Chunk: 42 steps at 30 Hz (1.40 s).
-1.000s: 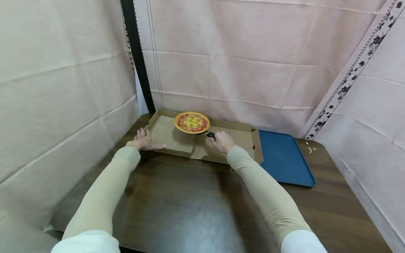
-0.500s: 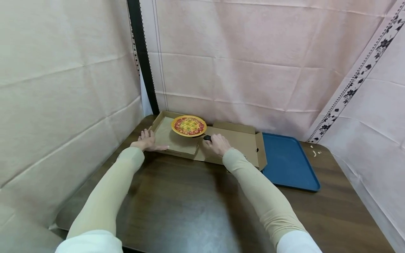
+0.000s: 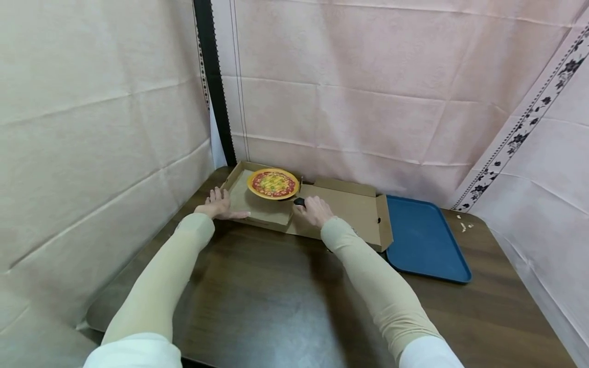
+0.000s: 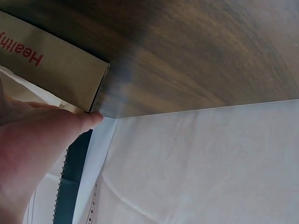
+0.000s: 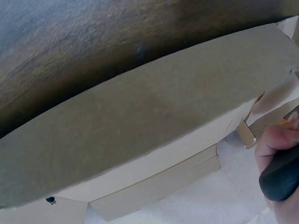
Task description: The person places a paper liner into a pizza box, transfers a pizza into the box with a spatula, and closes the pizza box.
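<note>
A round pizza with a yellow rim and red and yellow topping is held just above the left half of an open cardboard pizza box. My right hand grips the black handle of a spatula whose blade is mostly hidden under the pizza. In the right wrist view, the fingers curl round that handle. At the box's front left corner, my left hand rests with fingers spread and thumb along the front edge. The left wrist view shows this hand against the box side with red lettering.
A blue tray lies on the brown table, right of the box lid. Small pale scraps are beyond the tray. Cloth walls close off the back and both sides.
The pizza has moved a little left and lower over the box's left half, the right hand following with the spatula. My left hand stays at the box corner. The head view has shifted slightly.
</note>
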{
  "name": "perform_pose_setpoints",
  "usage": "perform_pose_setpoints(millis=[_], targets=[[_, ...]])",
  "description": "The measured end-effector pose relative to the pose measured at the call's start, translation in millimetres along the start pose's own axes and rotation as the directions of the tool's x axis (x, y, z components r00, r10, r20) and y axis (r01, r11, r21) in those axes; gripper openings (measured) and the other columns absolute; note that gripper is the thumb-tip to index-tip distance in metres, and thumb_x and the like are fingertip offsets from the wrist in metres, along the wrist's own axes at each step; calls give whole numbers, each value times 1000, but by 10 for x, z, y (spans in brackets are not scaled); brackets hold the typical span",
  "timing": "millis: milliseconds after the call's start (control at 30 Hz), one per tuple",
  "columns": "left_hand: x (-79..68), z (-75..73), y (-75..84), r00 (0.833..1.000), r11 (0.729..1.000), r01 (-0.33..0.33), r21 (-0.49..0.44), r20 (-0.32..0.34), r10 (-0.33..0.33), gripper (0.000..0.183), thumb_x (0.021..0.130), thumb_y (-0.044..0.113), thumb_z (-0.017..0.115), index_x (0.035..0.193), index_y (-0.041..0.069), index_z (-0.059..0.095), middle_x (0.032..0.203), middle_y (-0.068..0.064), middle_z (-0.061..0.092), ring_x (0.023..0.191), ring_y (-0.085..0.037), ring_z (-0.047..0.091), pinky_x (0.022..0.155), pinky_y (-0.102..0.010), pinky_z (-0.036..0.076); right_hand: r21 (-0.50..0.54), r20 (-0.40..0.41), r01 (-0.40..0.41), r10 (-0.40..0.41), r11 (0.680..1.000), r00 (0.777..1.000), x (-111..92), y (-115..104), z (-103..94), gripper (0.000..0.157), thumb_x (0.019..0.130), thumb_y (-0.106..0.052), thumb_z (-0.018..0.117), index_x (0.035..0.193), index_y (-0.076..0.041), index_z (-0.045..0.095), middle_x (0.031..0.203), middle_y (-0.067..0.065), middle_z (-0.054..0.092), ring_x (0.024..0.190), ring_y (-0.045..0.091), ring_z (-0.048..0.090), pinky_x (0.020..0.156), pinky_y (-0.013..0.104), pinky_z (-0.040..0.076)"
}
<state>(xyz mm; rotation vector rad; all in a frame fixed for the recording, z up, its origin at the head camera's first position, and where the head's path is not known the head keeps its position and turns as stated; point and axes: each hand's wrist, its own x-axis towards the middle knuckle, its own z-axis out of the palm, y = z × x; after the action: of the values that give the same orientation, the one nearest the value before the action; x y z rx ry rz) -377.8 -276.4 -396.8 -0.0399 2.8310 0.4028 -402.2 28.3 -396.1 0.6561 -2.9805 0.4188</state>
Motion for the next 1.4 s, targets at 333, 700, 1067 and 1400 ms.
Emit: perform_pose_setpoints(millis=[333,700,1067,1400], targets=[[-78,-22,37,1000,1000,19,10,9,-19,117,84,72,49,149,-13,0,153,-40,-11,143,-54,-8,119,-59,4,10,15,7,-7,1000,1000,34,-99,71,35,100,-30,52,76,-5,59,68,8,52,56,19,44,52,30,33],[-24,6,-8,1000,1000,21,-7,14,-21,130,75,83,48,149,-13,1,152,-41,-10,143,-54,-7,119,-60,5,-18,27,6,-5,1000,1000,79,-196,136,34,99,-32,53,79,-5,62,74,11,58,58,21,49,53,32,37],[-89,-1,63,999,999,41,30,5,-41,116,85,72,49,150,-11,2,154,-38,-9,144,-52,-6,120,-58,7,-27,51,14,-12,1000,999,106,-265,146,35,98,-33,54,81,-5,64,78,12,62,62,23,52,56,34,40],[-46,-5,35,999,999,42,31,9,-42,117,85,72,50,150,-10,0,154,-38,-11,144,-52,-7,119,-59,7,-45,91,7,-2,999,996,137,-310,133,34,98,-35,55,80,-7,62,76,10,60,62,21,52,57,34,41]])
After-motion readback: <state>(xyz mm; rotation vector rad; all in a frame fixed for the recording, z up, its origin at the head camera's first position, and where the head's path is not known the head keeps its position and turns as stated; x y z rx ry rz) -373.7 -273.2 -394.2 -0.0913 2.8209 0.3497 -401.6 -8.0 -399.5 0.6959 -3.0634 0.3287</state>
